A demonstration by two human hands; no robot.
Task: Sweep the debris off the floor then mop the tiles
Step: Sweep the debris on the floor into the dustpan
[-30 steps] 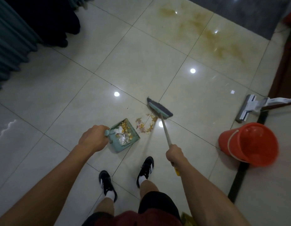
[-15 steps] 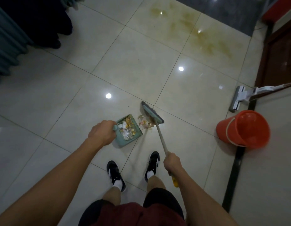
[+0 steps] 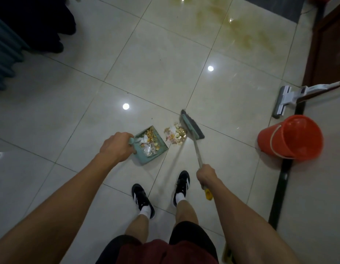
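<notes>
Both hands hold with a closed grip: the left hand (image 3: 116,147) is wrapped around the short handle of a pale green plastic dustpan (image 3: 152,147), and the right hand (image 3: 206,175) is clenched around the thin pale shaft of a broom (image 3: 192,128) whose yellow handle end sticks out below the fist; the dustpan rests on the glossy cream floor tiles (image 3: 165,77) with its open mouth facing the broom, and it already carries crumbs, white scraps and a clear crumpled wrapper; a small heap of yellowish debris (image 3: 175,135) lies on the floor between the pan's lip and the broom's grey bristled head, which touches the heap's far side; brownish stains (image 3: 241,33) spread over the tiles farther off; to the right an orange plastic bucket (image 3: 291,138) stands near a white flat mop (image 3: 285,100); two black shoes with white stripes (image 3: 181,182) stand just behind the pan.
</notes>
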